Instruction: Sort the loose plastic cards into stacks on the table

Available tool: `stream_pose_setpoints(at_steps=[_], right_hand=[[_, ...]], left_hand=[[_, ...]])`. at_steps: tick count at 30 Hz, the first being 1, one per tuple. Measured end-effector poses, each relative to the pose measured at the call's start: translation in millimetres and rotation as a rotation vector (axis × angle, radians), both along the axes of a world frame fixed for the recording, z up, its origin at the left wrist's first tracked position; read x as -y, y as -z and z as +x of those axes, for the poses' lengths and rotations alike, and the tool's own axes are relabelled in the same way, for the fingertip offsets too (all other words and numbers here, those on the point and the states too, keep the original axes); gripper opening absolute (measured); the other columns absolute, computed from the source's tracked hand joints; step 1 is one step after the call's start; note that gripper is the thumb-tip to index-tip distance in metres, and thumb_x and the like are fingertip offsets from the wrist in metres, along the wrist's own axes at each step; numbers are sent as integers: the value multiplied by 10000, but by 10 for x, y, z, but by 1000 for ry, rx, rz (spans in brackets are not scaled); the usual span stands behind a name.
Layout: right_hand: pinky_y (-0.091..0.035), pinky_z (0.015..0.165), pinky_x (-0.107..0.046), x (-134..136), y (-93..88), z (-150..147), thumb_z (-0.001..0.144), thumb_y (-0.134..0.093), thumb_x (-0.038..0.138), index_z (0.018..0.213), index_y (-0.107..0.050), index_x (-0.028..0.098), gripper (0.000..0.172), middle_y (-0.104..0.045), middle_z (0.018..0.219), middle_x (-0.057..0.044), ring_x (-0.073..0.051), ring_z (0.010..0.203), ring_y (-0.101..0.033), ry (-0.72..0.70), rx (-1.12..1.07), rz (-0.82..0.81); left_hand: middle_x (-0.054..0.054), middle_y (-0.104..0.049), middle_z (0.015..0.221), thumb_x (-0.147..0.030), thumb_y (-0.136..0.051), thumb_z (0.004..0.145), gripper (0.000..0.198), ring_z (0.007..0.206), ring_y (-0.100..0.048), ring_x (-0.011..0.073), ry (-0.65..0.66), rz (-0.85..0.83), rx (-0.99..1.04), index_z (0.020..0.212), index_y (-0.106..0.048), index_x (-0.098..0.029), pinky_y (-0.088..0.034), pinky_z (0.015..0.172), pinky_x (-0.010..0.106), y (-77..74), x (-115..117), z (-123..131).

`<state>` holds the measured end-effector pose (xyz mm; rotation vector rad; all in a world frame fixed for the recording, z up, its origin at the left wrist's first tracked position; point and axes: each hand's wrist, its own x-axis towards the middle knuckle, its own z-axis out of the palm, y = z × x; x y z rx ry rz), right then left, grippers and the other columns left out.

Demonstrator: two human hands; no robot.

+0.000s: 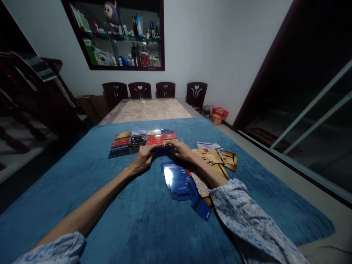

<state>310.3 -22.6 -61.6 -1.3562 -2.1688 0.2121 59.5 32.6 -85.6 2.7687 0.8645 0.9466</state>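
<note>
Both my hands meet over the front edge of a grid of bank cards. My left hand (144, 157) pinches one end of a dark blue card (161, 149), or a small stack of them. Fingers of my right hand (180, 149) close on the other end. Behind it lie red cards (154, 139), and black cards (137, 145) lie to the left, in rows. Nearer me, a fan of blue cards (180, 183) overlaps under a bright glare. Gold cards (217, 157) are piled loosely right of my right forearm, which hides part of that pile.
A blue cloth (115, 205) covers the near part of the long table; its far end shows a bare stone-like top (151, 109). Several dark chairs (139, 90) stand behind it. A shelf cabinet (126, 68) is set in the wall, and a red bag (220, 113) sits on the floor.
</note>
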Motion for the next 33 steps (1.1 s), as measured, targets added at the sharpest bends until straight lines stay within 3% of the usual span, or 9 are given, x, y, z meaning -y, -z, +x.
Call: stream_pose_setpoints(at_steps=[4,9,22,33], right_hand=[[-416,764,-260,35,-7,-5,833,-593,70,1315,-584,208,501,-669,876,-16,-172,830,-603,9,17,2],[-398,740,-252,46,-5,-6,842,-602,77,1277,-591,226,461,-668,875,-11,-165,811,-599,5,64,-6],[-462,801,-296,80,46,-29,792,-644,182,1365,-526,179,585,-709,1089,-85,-224,961,-659,-1,73,-28],[-455,895,-344,-52,162,-22,762,-721,192,1309,-573,185,566,-650,1229,-112,-246,1092,-605,-5,82,-19]], left_hand=[[93,-725,1124,-165,-463,913,408,1029,-638,250,4,-14,-9,1295,-604,-200,-448,938,416,-15,15,-1],[94,-727,1159,-157,-487,891,422,1049,-641,258,18,-19,-32,1293,-605,-207,-445,952,437,-27,41,3],[144,-636,1319,-276,-624,803,594,1191,-590,314,32,-60,-100,1377,-505,-182,-410,1047,499,-63,106,10],[143,-626,1324,-307,-616,835,526,1235,-566,316,73,-100,-90,1340,-526,-188,-422,1056,498,-81,123,16]])
